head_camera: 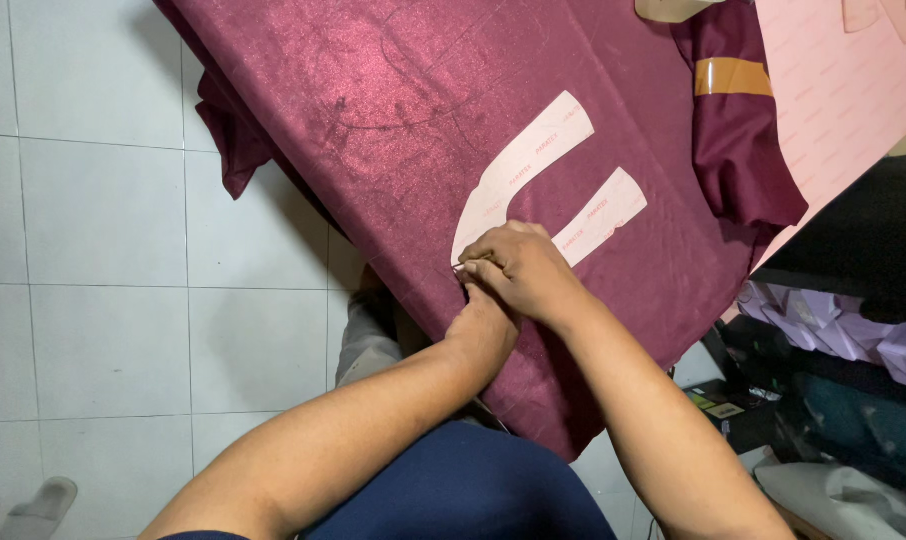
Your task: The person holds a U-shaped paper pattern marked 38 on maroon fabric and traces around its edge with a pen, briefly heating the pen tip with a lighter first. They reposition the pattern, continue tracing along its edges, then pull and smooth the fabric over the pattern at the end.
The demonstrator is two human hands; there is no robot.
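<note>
A dark maroon cloth [393,100] is spread over a table. A pale pink U-shaped paper pattern piece [533,160] lies on it. My right hand [521,266] rests on the near end of the pattern's curve, fingers pinched together at its lower edge. Something thin shows at the fingertips, too small to name. My left hand [483,325] sits just below and partly under the right hand, pressing the cloth near the table's edge. Its fingers are hidden by the right hand.
A folded maroon piece [743,150] with a tan strip [731,76] lies at the far right beside a pink sheet [843,90]. White floor tiles [93,250] lie left of the table. Lilac boxes [843,330] are stacked at the right. A grey slipper [38,505] is at bottom left.
</note>
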